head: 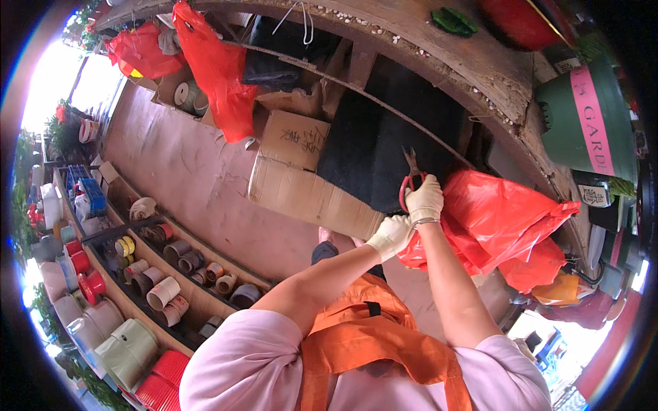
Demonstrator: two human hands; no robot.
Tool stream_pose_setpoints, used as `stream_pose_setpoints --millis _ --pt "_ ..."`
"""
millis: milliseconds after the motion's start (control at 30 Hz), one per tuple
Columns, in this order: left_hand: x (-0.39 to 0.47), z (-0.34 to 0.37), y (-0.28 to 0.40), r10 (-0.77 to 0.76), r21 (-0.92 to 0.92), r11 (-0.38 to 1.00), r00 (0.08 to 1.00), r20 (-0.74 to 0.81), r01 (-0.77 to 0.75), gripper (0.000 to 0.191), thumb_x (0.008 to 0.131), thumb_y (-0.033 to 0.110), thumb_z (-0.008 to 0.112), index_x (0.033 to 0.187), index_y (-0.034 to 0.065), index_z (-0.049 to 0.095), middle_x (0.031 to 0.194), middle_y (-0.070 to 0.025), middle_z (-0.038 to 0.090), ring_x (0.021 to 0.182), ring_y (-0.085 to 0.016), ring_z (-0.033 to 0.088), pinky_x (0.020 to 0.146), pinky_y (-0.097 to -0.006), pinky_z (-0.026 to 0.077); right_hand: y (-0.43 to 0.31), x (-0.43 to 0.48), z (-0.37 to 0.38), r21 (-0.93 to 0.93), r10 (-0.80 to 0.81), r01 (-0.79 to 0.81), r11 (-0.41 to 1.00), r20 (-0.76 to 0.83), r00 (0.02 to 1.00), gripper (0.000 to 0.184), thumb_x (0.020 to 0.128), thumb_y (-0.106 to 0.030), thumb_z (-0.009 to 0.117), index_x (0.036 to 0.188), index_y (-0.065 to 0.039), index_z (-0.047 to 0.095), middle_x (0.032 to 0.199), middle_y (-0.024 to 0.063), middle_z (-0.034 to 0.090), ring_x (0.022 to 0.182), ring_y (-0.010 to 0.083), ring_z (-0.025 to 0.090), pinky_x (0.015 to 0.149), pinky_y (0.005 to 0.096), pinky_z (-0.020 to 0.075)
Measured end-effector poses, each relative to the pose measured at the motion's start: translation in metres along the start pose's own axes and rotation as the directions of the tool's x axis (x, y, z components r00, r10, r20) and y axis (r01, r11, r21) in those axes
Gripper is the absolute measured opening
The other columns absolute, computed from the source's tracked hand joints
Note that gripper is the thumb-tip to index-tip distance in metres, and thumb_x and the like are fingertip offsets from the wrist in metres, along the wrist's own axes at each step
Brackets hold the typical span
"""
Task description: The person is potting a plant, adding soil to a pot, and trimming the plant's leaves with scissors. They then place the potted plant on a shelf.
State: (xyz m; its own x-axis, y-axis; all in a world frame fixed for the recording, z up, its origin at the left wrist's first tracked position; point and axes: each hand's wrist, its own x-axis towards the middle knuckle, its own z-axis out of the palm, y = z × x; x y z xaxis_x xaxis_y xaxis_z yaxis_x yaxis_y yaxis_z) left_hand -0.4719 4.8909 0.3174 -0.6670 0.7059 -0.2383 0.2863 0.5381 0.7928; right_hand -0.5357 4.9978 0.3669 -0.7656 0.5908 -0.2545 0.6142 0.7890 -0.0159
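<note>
My right hand (425, 198), in a pale glove, holds red-handled scissors (411, 172). Their worn metal blades point away from me, above a black sheet (380, 149). Against my right wrist, at the glove's cuff, rests my gloved left hand (393, 236). Its fingertips are hidden there, so I cannot tell whether they pinch the cuff. A band circles the right wrist. The black sheet lies partly over a cardboard box (293, 174) that bears handwriting. Close by on the right is a red plastic bag (493, 216).
A wooden bench (493, 72) curves across the far side, with a cord (360, 92) along it. Another red bag (221, 77) hangs there. A green pot (586, 118) stands at right. Ribbon rolls (164, 294) fill a divided wooden shelf (115, 259) at left, beside the reddish floor (190, 149).
</note>
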Motion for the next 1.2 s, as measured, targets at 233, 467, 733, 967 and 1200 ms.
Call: stream_pose_setpoints --millis 233,467,733,967,1200 --pt "-0.017 -0.034 -0.151 -0.503 -0.053 0.857 0.809 -0.304 0.513 0.03 0.079 0.014 0.061 0.107 0.007 0.064 0.093 -0.0198 0.068 0.09 -0.038 0.066 0.08 -0.0443 0.054 0.06 -0.004 0.019 0.199 0.081 -0.06 0.978 -0.098 0.992 0.043 0.076 -0.025 0.076 0.102 0.001 0.054 0.1 0.0282 0.064 0.095 0.0466 0.062 0.082 0.0504 0.0505" --pt "0.12 -0.052 -0.309 -0.705 -0.267 0.696 0.562 -0.433 0.667 0.073 0.085 0.027 0.067 0.145 0.0037 0.032 0.14 -0.0257 0.045 0.124 -0.039 0.05 0.106 -0.0403 0.041 0.082 -0.013 0.038 0.157 -0.034 0.082 0.984 -0.288 0.957 0.041 0.08 -0.03 0.072 0.104 -0.001 0.055 0.093 0.0236 0.065 0.086 0.0436 0.063 0.074 0.05 0.0516" --pt "0.098 -0.085 -0.23 -0.715 -0.519 0.667 0.653 -0.248 0.534 0.047 0.09 0.024 0.066 0.128 0.0007 0.052 0.123 -0.0222 0.061 0.113 -0.037 0.059 0.094 -0.0387 0.047 0.073 -0.017 0.039 0.137 -0.004 0.044 0.99 -0.278 0.96 0.041 0.079 -0.031 0.073 0.102 -0.002 0.054 0.091 0.0235 0.066 0.084 0.0438 0.064 0.072 0.0512 0.0522" --pt "0.004 -0.124 -0.207 -0.656 -0.449 0.743 0.409 -0.634 0.497 0.034 0.085 0.026 0.069 0.107 0.0016 0.059 0.099 -0.0229 0.067 0.094 -0.041 0.064 0.082 -0.0441 0.05 0.071 -0.015 0.039 0.202 0.105 -0.064 0.977 -0.2 0.974 0.046 0.077 -0.032 0.076 0.102 -0.001 0.054 0.095 0.0257 0.065 0.09 0.044 0.064 0.076 0.0508 0.0521" --pt "-0.09 -0.17 -0.268 -0.632 -0.187 0.71 0.496 -0.596 0.679 0.048 0.081 0.032 0.073 0.116 0.0032 0.058 0.104 -0.0194 0.066 0.096 -0.036 0.064 0.086 -0.0446 0.05 0.057 -0.009 0.073 0.306 -0.024 0.061 0.95 -0.124 0.992 0.044 0.074 -0.027 0.077 0.102 -0.001 0.055 0.097 0.0257 0.065 0.091 0.0443 0.063 0.077 0.0492 0.0513"
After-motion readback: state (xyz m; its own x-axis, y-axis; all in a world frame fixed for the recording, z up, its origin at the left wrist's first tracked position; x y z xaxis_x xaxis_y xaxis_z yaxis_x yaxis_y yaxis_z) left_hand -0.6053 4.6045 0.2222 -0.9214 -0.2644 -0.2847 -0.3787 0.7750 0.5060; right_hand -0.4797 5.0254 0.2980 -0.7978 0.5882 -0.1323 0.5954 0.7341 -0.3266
